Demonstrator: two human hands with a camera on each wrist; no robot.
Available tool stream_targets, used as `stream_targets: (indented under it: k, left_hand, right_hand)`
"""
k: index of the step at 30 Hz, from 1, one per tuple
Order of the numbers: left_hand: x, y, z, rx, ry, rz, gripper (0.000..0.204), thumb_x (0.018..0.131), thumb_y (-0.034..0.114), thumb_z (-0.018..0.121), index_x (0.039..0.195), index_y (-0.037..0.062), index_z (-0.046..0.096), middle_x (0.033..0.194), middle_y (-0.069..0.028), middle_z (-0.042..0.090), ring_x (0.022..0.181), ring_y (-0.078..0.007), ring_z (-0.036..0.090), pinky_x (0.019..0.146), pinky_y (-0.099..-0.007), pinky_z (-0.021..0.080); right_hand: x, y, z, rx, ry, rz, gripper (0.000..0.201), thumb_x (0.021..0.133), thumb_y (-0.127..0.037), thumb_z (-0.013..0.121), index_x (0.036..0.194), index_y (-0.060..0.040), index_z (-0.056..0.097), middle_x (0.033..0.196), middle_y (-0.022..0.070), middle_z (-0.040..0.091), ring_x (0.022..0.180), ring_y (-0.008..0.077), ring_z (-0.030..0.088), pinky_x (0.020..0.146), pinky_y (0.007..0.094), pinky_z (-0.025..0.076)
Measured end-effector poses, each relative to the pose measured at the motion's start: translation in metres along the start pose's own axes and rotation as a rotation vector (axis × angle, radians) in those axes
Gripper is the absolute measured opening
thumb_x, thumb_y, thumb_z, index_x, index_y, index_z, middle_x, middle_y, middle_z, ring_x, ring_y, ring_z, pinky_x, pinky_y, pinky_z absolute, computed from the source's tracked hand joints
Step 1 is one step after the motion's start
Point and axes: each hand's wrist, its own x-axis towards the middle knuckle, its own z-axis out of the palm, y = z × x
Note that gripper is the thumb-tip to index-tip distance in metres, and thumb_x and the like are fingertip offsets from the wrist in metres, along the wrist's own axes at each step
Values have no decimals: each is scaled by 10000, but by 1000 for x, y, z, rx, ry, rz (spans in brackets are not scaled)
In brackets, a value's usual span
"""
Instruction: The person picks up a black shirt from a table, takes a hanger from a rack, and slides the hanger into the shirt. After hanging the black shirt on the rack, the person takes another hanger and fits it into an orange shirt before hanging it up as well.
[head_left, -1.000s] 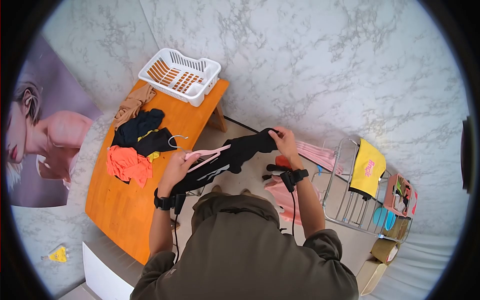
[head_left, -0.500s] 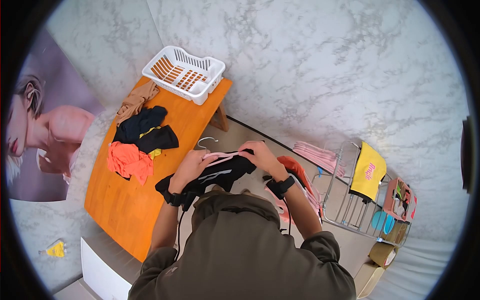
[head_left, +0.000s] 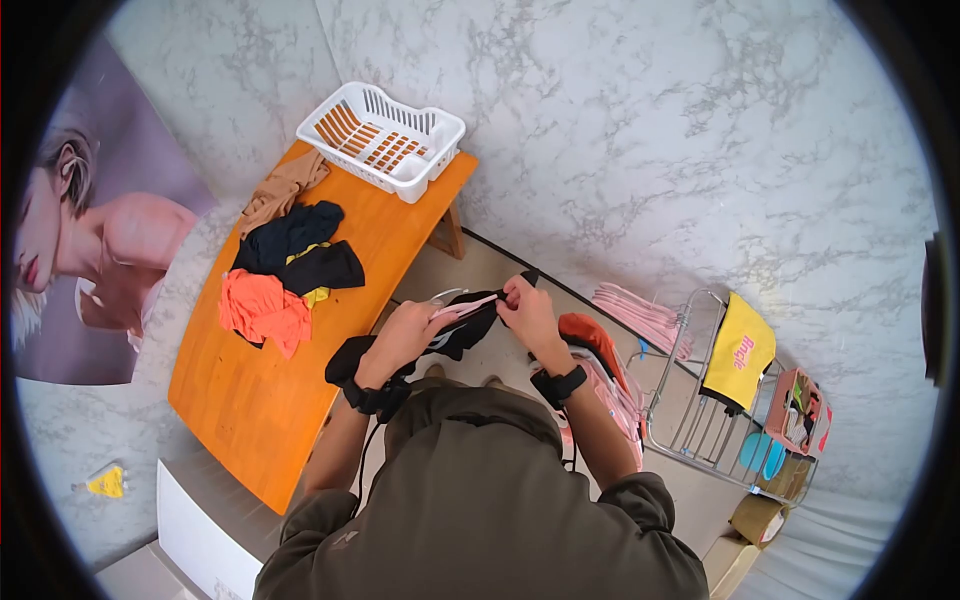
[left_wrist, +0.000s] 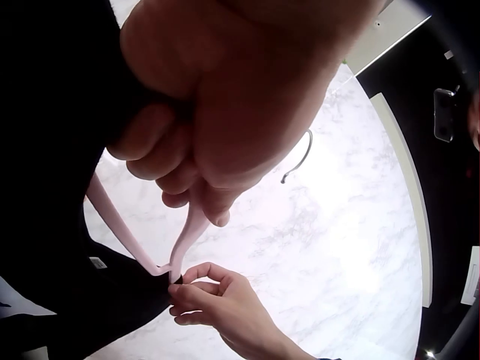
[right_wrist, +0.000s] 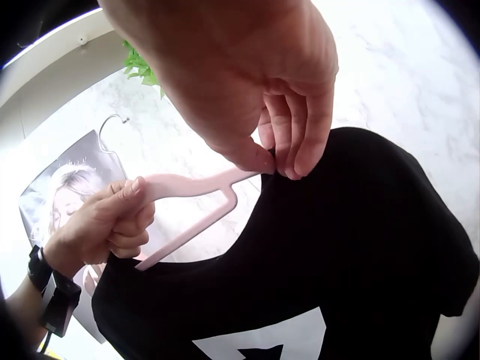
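My left hand (head_left: 400,335) grips a pink clothes hanger (right_wrist: 187,186) near the base of its metal hook (left_wrist: 304,157). A black shirt (right_wrist: 337,240) with a white print hangs around the hanger, and the hanger's lower bar runs behind the cloth on the left. At the hanger's other end, my right hand (right_wrist: 255,82) pinches the edge of the shirt's opening between thumb and fingers, right at the hanger's tip. Both hands are in front of my body, over the floor beside the table.
A wooden table (head_left: 230,400) at left bears a white basket (head_left: 410,185) and heaped clothes (head_left: 265,305) in orange, black and tan. On the right stand a metal rack (head_left: 690,430) with a yellow cloth (head_left: 738,350), a row of pink hangers (head_left: 640,315) and hanging garments (head_left: 590,335).
My right hand has moved left from the stretched-out end of the shirt to the hanger's tip. The shirt is now gathered closer around the hanger, and my left hand has shifted right.
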Motion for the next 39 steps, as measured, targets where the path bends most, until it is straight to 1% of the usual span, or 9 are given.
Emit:
stream_targets:
  k: [17,22,24,28,30,32,34,37,39]
  left_hand:
    - [13,17,5,-21,116,52,254,926,202,564,848,-35,608,701,-231,557,637,-388,550,573,-408,416]
    - [11,6,-8,-69,43,66,268,923,218,575,829,-31,608,667,-215,533,592,-338,515,562,-376,405]
    - [11,6,-11,-90,-14,78,272,921,222,579,825,-32,609,654,-208,522,577,-323,494,558,-364,401]
    - [14,3,-15,-103,-11,111,264,893,214,615,817,-39,598,680,-206,524,614,-339,493,560,-376,399]
    - [12,1,-24,-80,-18,80,268,871,211,641,810,-45,588,737,-214,564,673,-372,541,577,-395,416]
    - [2,-6,-42,-199,180,176,223,831,178,687,894,-22,612,865,-152,624,792,-295,607,664,-338,470]
    - [-16,-9,-69,-98,217,11,325,765,111,742,1053,22,620,1022,-104,635,999,-240,598,875,-323,453]
    - [-33,-44,-77,-58,257,-6,333,766,87,738,1066,13,614,1030,-96,635,996,-225,598,878,-323,451]
    - [-41,-53,-77,-50,252,-99,298,789,35,691,1066,-5,588,987,-130,643,923,-222,610,740,-276,472]
  right_hand:
    - [-10,-27,2,391,64,-79,88,764,11,620,823,-7,557,611,63,576,528,108,547,518,241,443]
    - [-1,-30,-37,155,140,-236,153,754,-44,693,888,-30,621,898,114,636,767,226,622,677,323,500]
    - [10,-28,-44,-39,61,-524,234,753,-108,719,956,-26,636,962,130,635,804,304,620,713,381,504]
    - [9,-19,-37,-51,-305,-291,240,771,-191,714,951,-39,667,880,144,667,802,343,627,741,386,498]
    - [9,-18,-39,-40,-233,-329,205,774,-194,711,912,-45,682,832,143,672,771,331,639,710,368,504]
    - [8,-19,-51,35,-119,-247,203,768,-197,716,893,-40,688,835,143,676,747,332,641,668,353,508]
    - [7,-11,-65,39,-107,-214,178,771,-162,718,878,-23,688,811,142,684,704,290,658,641,325,506]
    - [2,-1,-91,170,-56,-85,158,789,-89,696,901,20,673,772,130,683,687,165,637,650,284,488]
    - [2,2,-102,200,-35,-66,160,787,-87,696,902,22,673,773,127,685,688,162,634,654,282,486]
